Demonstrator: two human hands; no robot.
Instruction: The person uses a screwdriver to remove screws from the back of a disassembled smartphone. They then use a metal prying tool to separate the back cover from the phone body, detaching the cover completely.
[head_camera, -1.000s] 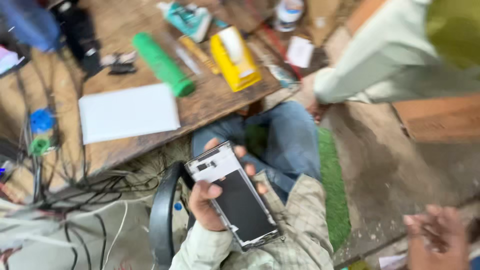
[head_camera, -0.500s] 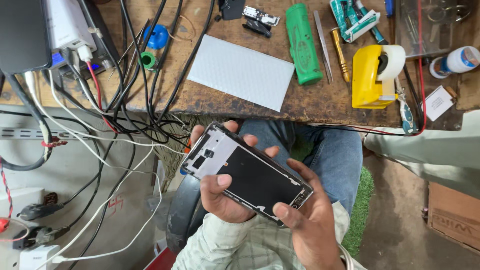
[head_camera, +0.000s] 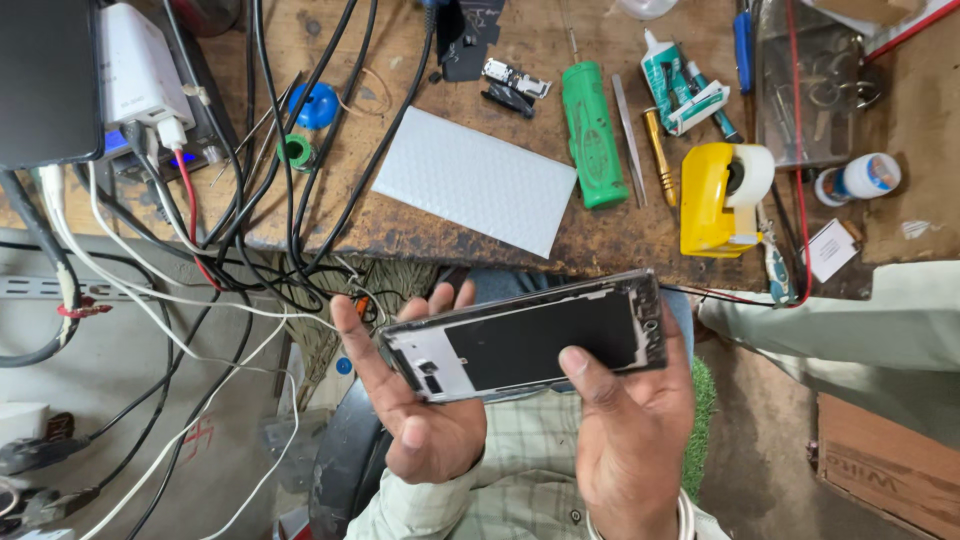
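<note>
Left hand: the left hand (head_camera: 415, 400) cupped the near-left end of the phone frame (head_camera: 525, 340), palm up, its fingers (head_camera: 440, 298) curled up behind the far edge and the thumb lying along the left end, gripping it.
Right hand: the right hand (head_camera: 630, 420) held the right half of the same frame, thumb (head_camera: 585, 375) pressed on the near edge of the dark panel, the other fingers wrapped under and hidden behind it, closed on the frame.
Phone frame: an opened handset shell, metal-rimmed, with a black rectangular panel in the middle and a bare pale section towards the left fingers; it lay nearly level, tilted slightly up to the right, held between both hands above the lap and just short of the bench edge.
Beyond the fingertips: a wooden workbench (head_camera: 560, 235) carrying a white textured mat (head_camera: 475, 180) just past the left fingers.
Further past the right fingers: a green cylindrical tool (head_camera: 592, 135), a yellow tape dispenser (head_camera: 715, 200), tweezers (head_camera: 628, 140) and a glue tube (head_camera: 672, 85).
Left of the left hand: a tangle of black and white cables (head_camera: 230, 260) running to a white charger (head_camera: 140, 75).
Right of the right hand: another person's pale sleeve (head_camera: 850, 325), well apart from the frame.
</note>
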